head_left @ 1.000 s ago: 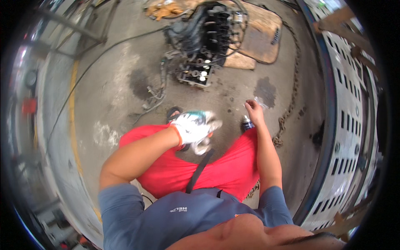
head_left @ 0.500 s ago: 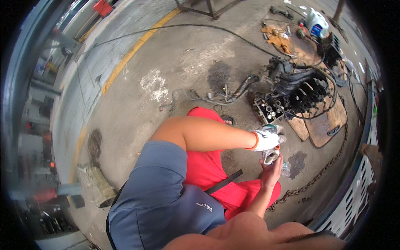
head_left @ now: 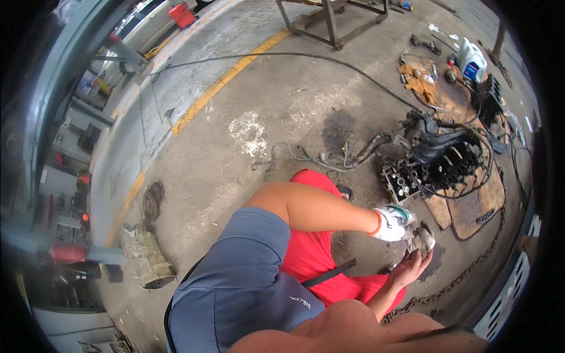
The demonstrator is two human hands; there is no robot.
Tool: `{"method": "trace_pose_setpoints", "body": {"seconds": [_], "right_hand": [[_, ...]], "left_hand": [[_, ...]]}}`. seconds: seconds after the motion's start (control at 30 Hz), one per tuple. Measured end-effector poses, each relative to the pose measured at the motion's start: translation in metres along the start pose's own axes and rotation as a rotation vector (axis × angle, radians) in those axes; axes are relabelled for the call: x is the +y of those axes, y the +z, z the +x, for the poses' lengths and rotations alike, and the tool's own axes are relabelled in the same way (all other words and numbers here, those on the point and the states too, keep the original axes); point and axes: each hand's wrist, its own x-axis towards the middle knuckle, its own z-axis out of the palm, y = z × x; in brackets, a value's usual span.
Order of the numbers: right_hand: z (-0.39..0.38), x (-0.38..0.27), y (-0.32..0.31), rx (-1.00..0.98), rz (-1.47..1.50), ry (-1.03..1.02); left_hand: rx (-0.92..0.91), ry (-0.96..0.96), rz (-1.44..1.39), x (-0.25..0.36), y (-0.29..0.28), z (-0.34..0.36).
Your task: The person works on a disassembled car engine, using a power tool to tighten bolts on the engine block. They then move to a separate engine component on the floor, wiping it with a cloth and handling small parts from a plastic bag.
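My left hand (head_left: 395, 223) wears a white work glove with an orange cuff and dark and green marks. Its fingers close on a crumpled, greyish-white work glove (head_left: 422, 240). From below, my bare right hand (head_left: 412, 266) grips the same loose glove, thumb and fingers curled around its lower side. Both hands are close together above the concrete floor, beyond my red-trousered leg. Part of the left fingers is hidden behind the bunched cloth.
A partly dismantled engine (head_left: 438, 159) lies on stained cardboard (head_left: 477, 203) ahead right. A wiring harness (head_left: 329, 160) stretches left of it. A chain (head_left: 453, 294) runs along the right. Farther off are a white jug (head_left: 471, 59) and a metal-framed stand (head_left: 335, 26); left, a gearbox housing (head_left: 150, 259).
The view has shifted, so the floor things appear farther right and lower. Both hands have moved right and slightly downward in the picture, still together. The loose glove's orange cuff no longer shows.
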Motion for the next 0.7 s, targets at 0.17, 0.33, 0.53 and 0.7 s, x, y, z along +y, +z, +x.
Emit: {"method": "trace_pose_setpoints", "body": {"seconds": [0.17, 0.33, 0.53, 0.7], "right_hand": [[0.012, -0.027, 0.012, -0.062, -0.015, -0.120], [0.026, -0.030, 0.012, -0.166, 0.199, -0.063], [0.020, -0.031, 0.018, -0.251, 0.491, 0.123], [0.012, -0.010, 0.022, 0.064, 0.072, 0.143]], "left_hand": [[-0.207, 0.031, -0.040, 0.008, -0.002, 0.006], [-0.074, -0.148, -0.283, 0.004, -0.009, 0.024], [-0.223, -0.262, -1.003, 0.001, -0.010, 0.025], [-0.013, -0.180, -1.011, -0.020, -0.004, 0.026]]}}
